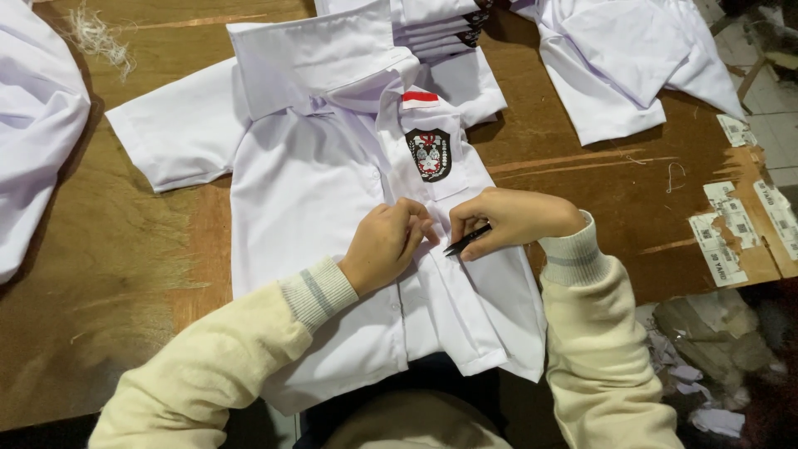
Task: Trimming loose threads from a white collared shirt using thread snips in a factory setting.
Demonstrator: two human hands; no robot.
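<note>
Cream sleeves nearest me. Left hand, fingers curled shut, pinches white shirt placket flat on bench, steadying it; right hand grips small black tool against cloth below badge.

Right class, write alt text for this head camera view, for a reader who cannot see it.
Two hands work at the front placket of a white shirt on a wooden table; the left hand pinches the fabric, the right hand holds a small black tool.
</note>
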